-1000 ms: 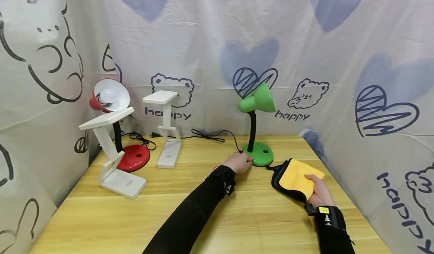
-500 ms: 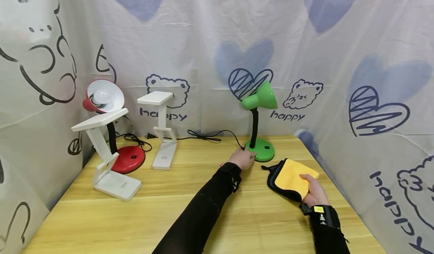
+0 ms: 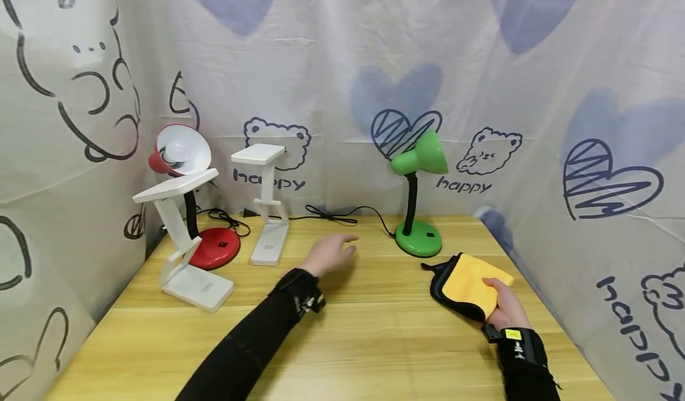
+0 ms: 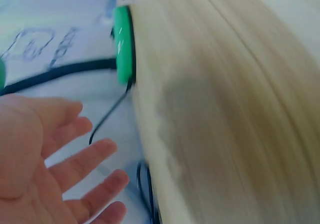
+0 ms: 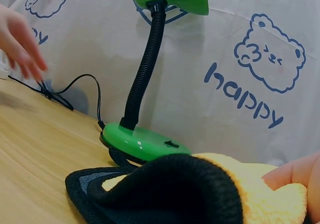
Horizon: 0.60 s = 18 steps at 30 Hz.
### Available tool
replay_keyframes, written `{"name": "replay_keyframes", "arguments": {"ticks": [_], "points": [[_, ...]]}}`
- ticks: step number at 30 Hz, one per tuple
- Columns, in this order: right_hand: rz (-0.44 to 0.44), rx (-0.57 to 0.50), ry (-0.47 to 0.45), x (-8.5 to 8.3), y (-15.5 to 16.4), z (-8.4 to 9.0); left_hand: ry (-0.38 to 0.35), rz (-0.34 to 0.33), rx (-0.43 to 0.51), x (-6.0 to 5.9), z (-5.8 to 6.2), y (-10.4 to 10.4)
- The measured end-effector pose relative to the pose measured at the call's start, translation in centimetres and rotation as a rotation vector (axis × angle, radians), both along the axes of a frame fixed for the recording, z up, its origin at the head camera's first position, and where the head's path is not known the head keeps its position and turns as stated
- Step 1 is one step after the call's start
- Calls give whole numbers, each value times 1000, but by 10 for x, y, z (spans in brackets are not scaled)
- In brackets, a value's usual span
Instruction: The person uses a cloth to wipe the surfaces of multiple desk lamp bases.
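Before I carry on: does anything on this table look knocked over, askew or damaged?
Nothing stands out. The green lamp, red lamp and both white folding lamps stand upright on the table. The left hand hovers open; the right hand holds the folded yellow cloth.

The left hand [image 3: 327,253] hovers palm down, its fingers [image 4: 82,161] straight and loosely spread, holding nothing. Its black-sleeved forearm [image 3: 251,341] stretches diagonally up from the lower edge, with a dark strap at the wrist. The right hand [image 3: 503,309] lies low and farther right, fingers curled, thumb pressing down; its black-sleeved wrist [image 3: 521,353] carries a band with a yellow tag.
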State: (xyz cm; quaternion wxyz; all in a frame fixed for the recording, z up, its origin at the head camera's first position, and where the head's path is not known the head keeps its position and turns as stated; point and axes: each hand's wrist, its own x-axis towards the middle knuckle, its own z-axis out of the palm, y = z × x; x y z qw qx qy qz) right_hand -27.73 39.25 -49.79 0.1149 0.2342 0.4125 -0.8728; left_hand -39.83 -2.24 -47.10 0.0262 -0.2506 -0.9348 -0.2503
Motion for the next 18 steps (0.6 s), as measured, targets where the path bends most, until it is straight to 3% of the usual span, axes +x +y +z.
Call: {"name": "replay_keyframes", "arguments": {"ticks": [5,9,13,18], "points": [[-7,7,-5,0,2,-2,95,164,80,11,3,-66],[-2,38,29,2,3,-3,182,311,92,12,3,-110],[4,24,73,3,3,-3,125,444,71,11,8,-142],[-5,-7,49,2,0,-2,-12,510,44,5,12,-164]]}}
